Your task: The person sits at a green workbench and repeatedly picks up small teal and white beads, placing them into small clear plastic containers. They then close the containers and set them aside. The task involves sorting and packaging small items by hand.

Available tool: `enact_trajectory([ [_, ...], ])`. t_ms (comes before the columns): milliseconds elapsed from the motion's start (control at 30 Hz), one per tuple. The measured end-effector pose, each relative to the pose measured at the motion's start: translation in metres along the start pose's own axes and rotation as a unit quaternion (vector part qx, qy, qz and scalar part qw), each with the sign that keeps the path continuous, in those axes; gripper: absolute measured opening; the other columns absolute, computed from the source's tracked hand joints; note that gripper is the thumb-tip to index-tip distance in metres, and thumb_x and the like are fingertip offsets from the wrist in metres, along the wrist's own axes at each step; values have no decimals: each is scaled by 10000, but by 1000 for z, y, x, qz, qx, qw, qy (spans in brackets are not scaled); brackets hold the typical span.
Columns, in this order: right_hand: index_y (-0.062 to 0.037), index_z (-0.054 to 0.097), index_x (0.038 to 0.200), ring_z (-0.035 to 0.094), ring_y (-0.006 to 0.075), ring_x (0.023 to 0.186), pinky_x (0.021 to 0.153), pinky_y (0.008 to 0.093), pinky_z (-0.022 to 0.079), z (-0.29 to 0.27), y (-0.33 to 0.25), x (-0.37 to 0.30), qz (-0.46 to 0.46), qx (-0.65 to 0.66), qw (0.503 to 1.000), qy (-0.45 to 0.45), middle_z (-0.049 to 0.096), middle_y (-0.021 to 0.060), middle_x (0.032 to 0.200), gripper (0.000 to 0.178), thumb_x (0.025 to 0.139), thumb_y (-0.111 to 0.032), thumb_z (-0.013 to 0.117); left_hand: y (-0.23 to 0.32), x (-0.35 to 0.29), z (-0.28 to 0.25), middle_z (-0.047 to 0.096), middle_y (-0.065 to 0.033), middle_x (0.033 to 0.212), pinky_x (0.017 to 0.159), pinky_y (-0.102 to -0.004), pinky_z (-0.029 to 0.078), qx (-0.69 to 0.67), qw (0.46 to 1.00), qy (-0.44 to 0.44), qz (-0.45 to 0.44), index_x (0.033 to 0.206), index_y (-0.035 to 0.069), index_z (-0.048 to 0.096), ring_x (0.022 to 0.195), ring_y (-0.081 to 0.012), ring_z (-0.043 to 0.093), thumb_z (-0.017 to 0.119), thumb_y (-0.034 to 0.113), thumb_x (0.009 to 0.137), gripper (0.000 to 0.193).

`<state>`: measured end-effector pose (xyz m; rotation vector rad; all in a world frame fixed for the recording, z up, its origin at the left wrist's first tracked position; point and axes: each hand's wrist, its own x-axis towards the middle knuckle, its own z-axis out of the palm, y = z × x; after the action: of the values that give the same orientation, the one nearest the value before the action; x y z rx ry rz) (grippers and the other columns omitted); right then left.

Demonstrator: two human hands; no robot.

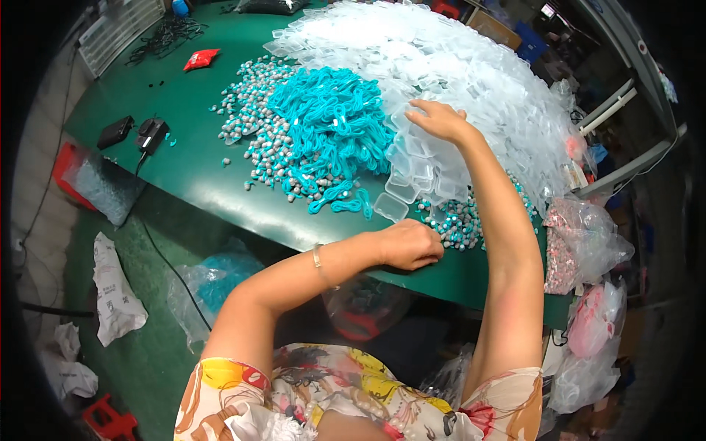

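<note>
My left hand [412, 245] rests at the front edge of the green table, its fingers curled in; whatever they may hold is hidden. Beside it lies a clear plastic box [390, 207], next to a small heap of grey-and-teal beads [460, 226]. My right hand [439, 121] reaches over a large mound of clear plastic boxes [471, 62], fingers stretched out and nothing visible in them. To the left of it is a pile of bundled turquoise cords [331, 117]. More grey-and-teal beads [268, 151] spread along that pile's left side.
On the green table [195, 173] lie a red packet [201, 59], a black power adapter [152, 135] with a cable and a black box [115, 132]. A bag of pink-and-grey beads [566, 246] hangs at the right edge. Below left stands a red stool [109, 419].
</note>
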<state>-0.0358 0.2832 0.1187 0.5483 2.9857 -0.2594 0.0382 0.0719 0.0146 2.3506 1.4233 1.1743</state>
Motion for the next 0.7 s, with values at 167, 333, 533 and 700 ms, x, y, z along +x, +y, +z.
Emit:
enact_trajectory([
  [167, -205, 488, 1441, 480, 344, 1322, 1010, 702, 247, 16, 3, -42, -20, 3, 990, 139, 552, 114, 1418, 670, 864, -525, 602, 20, -19, 0, 580, -79, 765, 644, -439, 480, 28, 999, 43, -14, 880, 76, 636, 752, -303, 613, 675, 158, 842, 98],
  [333, -84, 644, 1195, 605, 313, 1104, 941, 496, 426, 37, -17, -106, -150, 31, 940, 304, 657, 140, 1160, 365, 862, -230, 672, 34, -34, -2, 560, -48, 754, 658, -399, 446, 112, 989, 89, 25, 880, 90, 637, 722, -259, 586, 703, 150, 813, 112],
  [533, -72, 685, 937, 611, 301, 920, 779, 425, 454, 78, -58, -199, -256, 113, 926, 255, 658, 97, 927, 176, 773, -108, 734, 64, -67, -16, 549, -37, 725, 606, -382, 426, 138, 969, 206, 13, 866, 98, 648, 665, -239, 564, 735, 98, 735, 157],
  [700, -97, 678, 924, 580, 255, 967, 839, 419, 383, 117, -69, -226, -218, 51, 931, 288, 632, 48, 971, 181, 761, -128, 750, 67, -102, -49, 607, -58, 809, 657, -392, 420, 275, 882, 343, -169, 924, 103, 653, 760, -265, 599, 699, 84, 761, 170],
])
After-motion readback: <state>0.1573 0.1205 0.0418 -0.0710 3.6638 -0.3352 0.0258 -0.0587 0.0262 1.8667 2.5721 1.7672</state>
